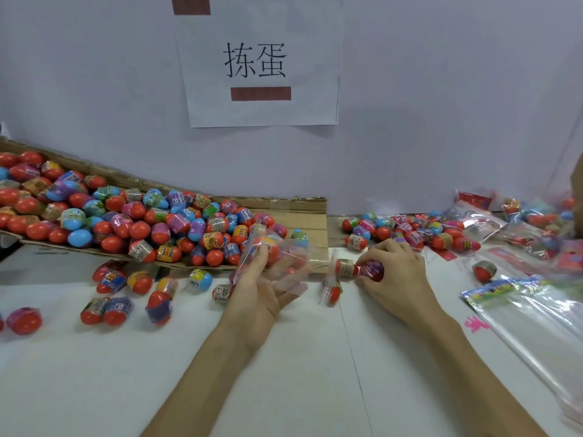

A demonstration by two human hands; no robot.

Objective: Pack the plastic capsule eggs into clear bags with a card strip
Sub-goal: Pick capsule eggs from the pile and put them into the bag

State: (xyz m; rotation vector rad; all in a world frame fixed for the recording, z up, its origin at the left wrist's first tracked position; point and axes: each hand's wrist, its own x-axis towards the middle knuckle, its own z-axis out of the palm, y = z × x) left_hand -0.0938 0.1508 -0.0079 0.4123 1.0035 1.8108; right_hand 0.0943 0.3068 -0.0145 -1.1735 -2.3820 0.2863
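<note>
My left hand holds up a clear bag with a few capsule eggs inside, palm turned upward under it. To its right my right hand grips a red and purple capsule egg on the white table. A red egg with a grey label lies just left of that hand. Another red egg in plastic lies below it. A stack of clear bags with a colourful card strip lies at the right.
A flattened cardboard sheet at the left carries a large heap of eggs. Several loose eggs lie in front of it. More eggs and filled bags sit at the back right. A paper sign hangs on the wall.
</note>
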